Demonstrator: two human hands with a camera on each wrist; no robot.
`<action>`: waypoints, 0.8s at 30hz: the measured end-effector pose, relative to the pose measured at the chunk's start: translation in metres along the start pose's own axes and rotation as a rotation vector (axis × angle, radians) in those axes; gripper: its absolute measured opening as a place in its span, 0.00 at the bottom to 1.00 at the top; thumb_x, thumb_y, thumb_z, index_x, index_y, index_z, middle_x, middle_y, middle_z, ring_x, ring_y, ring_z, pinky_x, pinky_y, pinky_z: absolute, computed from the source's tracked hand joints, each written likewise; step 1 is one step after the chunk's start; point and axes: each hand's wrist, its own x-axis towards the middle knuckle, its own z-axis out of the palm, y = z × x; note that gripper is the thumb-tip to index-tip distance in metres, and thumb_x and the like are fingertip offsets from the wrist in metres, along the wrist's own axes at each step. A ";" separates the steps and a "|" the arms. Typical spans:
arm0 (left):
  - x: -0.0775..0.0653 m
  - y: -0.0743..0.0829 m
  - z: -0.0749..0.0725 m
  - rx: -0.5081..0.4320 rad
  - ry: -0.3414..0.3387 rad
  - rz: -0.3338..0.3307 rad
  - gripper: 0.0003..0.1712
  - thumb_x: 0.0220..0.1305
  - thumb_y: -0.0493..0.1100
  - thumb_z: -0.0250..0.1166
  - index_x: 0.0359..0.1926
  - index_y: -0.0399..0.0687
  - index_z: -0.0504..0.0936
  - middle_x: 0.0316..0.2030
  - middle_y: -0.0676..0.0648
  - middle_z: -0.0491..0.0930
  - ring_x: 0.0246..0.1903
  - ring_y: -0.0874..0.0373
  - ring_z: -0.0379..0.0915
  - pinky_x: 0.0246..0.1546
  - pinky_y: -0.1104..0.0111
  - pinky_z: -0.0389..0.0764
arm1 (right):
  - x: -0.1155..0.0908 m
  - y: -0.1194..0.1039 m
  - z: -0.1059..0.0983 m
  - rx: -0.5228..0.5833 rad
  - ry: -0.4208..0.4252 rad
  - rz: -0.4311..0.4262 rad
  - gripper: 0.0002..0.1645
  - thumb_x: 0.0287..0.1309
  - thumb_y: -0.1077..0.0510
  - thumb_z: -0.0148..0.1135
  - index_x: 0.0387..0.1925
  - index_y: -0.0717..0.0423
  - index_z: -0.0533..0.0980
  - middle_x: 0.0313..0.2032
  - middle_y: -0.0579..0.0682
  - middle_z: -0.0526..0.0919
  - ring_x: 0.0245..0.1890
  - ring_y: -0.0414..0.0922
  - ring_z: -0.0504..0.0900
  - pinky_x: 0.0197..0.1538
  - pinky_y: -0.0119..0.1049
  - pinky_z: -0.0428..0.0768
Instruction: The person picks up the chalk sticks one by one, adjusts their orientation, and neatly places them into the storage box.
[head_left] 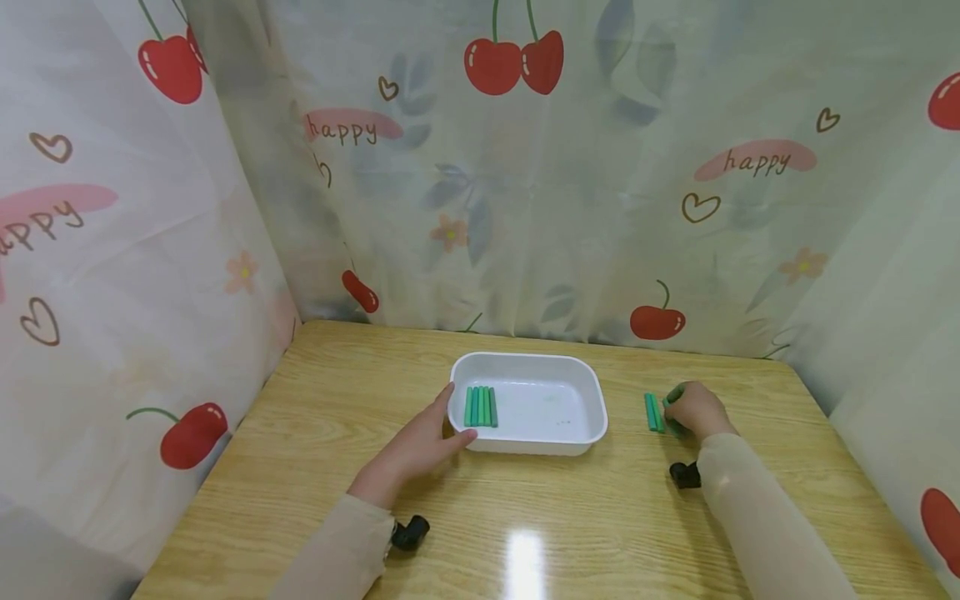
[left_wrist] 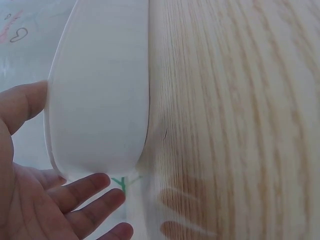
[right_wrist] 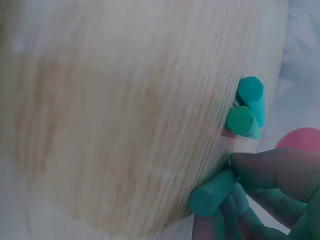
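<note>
A white plastic tray [head_left: 528, 448] stands on the wooden table, with several green chalk sticks [head_left: 480, 407] lined up side by side at its left end. My left hand [head_left: 418, 442] rests at the tray's left front corner, thumb at the front rim and forefinger along the left end; its other fingers are spread loosely. Right of the tray, my right hand [head_left: 697, 408] pinches a green chalk stick [right_wrist: 214, 192] between thumb and fingers, low over the table. Two more green chalk sticks [right_wrist: 245, 120] lie together just left of that hand.
The wooden table [head_left: 600, 533] reaches back to a curtain [head_left: 525, 208] printed with cherries, which also hangs along both sides. Small black devices [head_left: 411, 533] are worn at both wrists. A bright reflection shows on the tabletop at the front.
</note>
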 end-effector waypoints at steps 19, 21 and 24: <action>-0.001 0.001 0.001 0.008 -0.002 -0.009 0.55 0.67 0.63 0.64 0.81 0.52 0.42 0.77 0.44 0.52 0.74 0.47 0.52 0.71 0.49 0.59 | -0.014 0.004 -0.004 0.257 -0.006 0.018 0.26 0.63 0.63 0.57 0.58 0.76 0.70 0.43 0.63 0.79 0.35 0.49 0.79 0.37 0.40 0.82; -0.001 0.001 0.000 0.005 -0.001 -0.008 0.55 0.66 0.62 0.64 0.81 0.52 0.42 0.77 0.44 0.52 0.74 0.47 0.53 0.71 0.49 0.59 | -0.016 0.001 -0.005 0.315 -0.017 0.018 0.27 0.64 0.63 0.57 0.60 0.76 0.68 0.45 0.63 0.79 0.36 0.49 0.80 0.38 0.41 0.83; -0.001 0.001 0.000 -0.001 0.003 0.004 0.55 0.67 0.62 0.64 0.81 0.50 0.43 0.77 0.43 0.53 0.74 0.46 0.53 0.70 0.48 0.60 | -0.021 -0.002 -0.007 0.372 -0.028 0.013 0.27 0.66 0.63 0.57 0.62 0.76 0.67 0.47 0.64 0.78 0.38 0.49 0.80 0.38 0.41 0.84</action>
